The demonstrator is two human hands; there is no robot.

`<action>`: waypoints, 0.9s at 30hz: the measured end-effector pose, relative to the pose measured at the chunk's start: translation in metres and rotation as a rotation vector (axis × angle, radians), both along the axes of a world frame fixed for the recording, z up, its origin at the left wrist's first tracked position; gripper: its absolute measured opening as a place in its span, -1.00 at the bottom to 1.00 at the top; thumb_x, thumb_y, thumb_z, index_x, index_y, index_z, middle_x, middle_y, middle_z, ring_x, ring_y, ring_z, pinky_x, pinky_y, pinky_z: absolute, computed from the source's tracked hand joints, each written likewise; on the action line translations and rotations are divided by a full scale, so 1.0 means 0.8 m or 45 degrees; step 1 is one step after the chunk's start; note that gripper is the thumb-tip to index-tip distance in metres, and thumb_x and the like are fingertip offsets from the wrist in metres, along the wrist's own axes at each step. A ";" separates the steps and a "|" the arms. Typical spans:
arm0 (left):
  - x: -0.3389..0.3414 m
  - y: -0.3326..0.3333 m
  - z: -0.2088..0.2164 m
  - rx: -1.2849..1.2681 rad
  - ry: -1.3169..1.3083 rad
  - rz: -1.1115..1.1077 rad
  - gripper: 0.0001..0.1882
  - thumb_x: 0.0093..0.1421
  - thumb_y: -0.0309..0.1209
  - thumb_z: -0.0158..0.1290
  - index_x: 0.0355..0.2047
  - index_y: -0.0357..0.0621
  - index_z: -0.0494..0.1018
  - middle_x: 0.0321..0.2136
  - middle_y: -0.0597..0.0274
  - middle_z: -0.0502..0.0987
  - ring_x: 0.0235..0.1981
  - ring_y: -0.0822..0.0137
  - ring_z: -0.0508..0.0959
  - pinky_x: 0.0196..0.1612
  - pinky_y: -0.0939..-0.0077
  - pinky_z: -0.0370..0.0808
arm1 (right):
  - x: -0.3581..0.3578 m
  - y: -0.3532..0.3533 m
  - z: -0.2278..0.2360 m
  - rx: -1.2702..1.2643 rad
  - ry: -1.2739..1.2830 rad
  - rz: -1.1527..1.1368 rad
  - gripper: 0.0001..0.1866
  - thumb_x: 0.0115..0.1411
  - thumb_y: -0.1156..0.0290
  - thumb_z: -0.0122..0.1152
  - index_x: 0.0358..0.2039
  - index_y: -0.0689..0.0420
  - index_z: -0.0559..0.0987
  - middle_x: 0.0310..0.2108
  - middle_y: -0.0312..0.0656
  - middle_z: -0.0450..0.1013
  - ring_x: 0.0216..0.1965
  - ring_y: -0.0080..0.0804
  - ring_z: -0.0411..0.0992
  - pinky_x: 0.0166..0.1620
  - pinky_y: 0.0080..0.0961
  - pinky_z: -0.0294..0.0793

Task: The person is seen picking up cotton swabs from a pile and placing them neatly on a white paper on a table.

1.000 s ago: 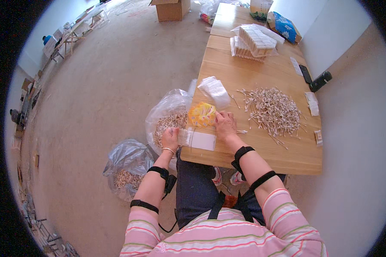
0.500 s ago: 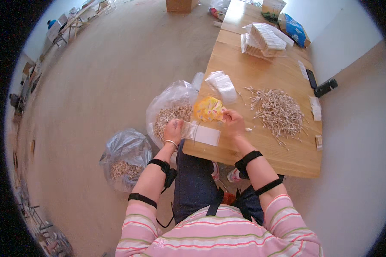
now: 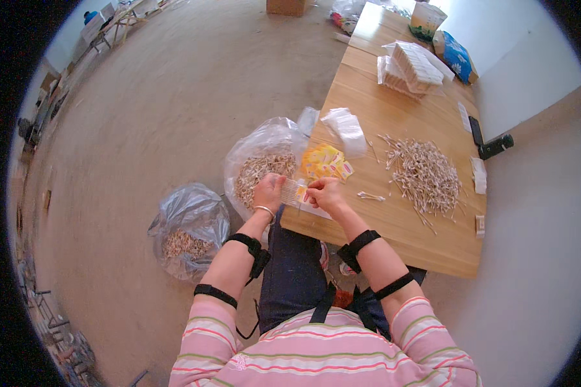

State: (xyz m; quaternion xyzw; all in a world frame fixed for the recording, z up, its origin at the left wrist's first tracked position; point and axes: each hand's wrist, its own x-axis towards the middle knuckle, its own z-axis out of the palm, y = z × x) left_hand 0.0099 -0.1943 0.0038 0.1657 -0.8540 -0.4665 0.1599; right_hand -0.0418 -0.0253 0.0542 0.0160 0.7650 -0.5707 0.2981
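Note:
My left hand (image 3: 268,192) is closed around one side of a flat row of cotton swabs (image 3: 290,191), held above the near left corner of the table. A small yellow card (image 3: 302,193) is pinched in my right hand (image 3: 325,192), right against the swabs. Under the right hand part of a white sheet or bag shows at the table edge. Just beyond my hands lies a loose heap of yellow cards (image 3: 324,161). Flat clear bags (image 3: 346,131) lie behind it. To the right spreads a large pile of loose cotton swabs (image 3: 426,174).
Left of the table stands an open plastic bag (image 3: 279,132) of cotton swabs, and another plastic bag (image 3: 190,209) sits on the floor. Packed swab bundles (image 3: 416,68) are stacked at the table's far end. A black cylinder (image 3: 496,147) stands by the wall.
My right hand has moved left from the yellow heap, carrying a card to the swabs in my left hand. The view has shifted slightly.

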 end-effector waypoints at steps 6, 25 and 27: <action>0.003 0.000 0.007 0.051 0.008 0.003 -0.62 0.18 -0.08 -0.02 -0.41 -0.19 0.49 -0.49 0.03 0.55 -0.42 0.07 0.55 -0.33 0.28 0.44 | 0.001 -0.017 -0.002 0.068 0.053 0.007 -0.89 0.06 0.59 0.16 -0.38 0.37 0.54 -0.64 -0.21 0.44 -0.70 -0.56 0.36 -0.66 -0.61 0.38; -0.002 -0.007 -0.015 -0.006 0.039 -0.030 -0.65 0.19 -0.11 -0.04 -0.37 -0.18 0.49 -0.47 0.03 0.55 -0.39 0.11 0.57 -0.31 0.33 0.44 | 0.029 -0.050 -0.010 0.404 0.943 0.038 -0.78 0.00 0.56 0.08 -0.27 0.20 0.49 -0.41 -0.04 0.45 -0.34 -0.12 0.47 -0.27 -0.29 0.45; 0.002 -0.005 -0.008 0.026 -0.031 -0.045 -0.64 0.18 -0.11 -0.04 -0.37 -0.18 0.50 -0.47 0.02 0.55 -0.39 0.13 0.57 -0.30 0.34 0.44 | 0.035 -0.030 0.002 0.433 0.979 0.009 -0.78 0.01 0.54 0.08 -0.26 0.17 0.50 -0.34 -0.03 0.42 -0.26 -0.09 0.45 -0.21 -0.26 0.43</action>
